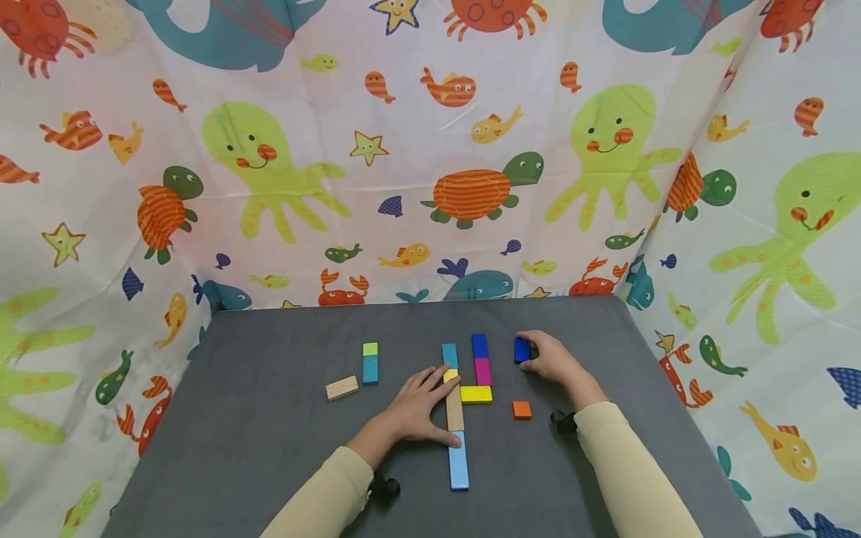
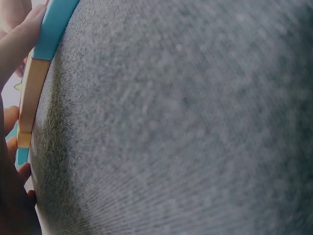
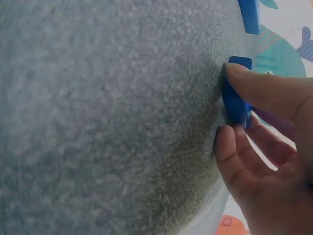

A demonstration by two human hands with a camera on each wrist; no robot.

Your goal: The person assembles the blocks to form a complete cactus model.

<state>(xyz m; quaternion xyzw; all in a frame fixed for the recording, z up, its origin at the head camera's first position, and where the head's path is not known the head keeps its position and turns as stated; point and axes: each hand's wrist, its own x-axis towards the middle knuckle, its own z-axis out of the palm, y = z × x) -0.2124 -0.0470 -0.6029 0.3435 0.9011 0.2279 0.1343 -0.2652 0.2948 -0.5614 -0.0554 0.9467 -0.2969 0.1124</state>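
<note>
Head view: my left hand (image 1: 420, 407) lies across the column (image 1: 454, 413), fingers spread, grip apart. Right hand (image 1: 553, 359) has the blue block (image 1: 522, 350) pinched between thumb and fingers, right of the column's far end. Blue-and-magenta pair (image 1: 480, 359) stands between that block and the column; yellow block (image 1: 477, 394) sits against the column's right side. Orange block (image 1: 522, 410) is further right. Risk: bringing blue across to the column low would clip the pair. Right wrist swinging in could sweep orange.

Left wrist view: thumb on the column's near end, fingertips along its other side. Uneven pressure would likely skew the joints and shove yellow too.

Right wrist view: grip clamped on blue, thumb overlapping its face. Can't tell if it's lifted off the surface (image 3: 122, 98). An off-centre pinch could let it twist.
</note>
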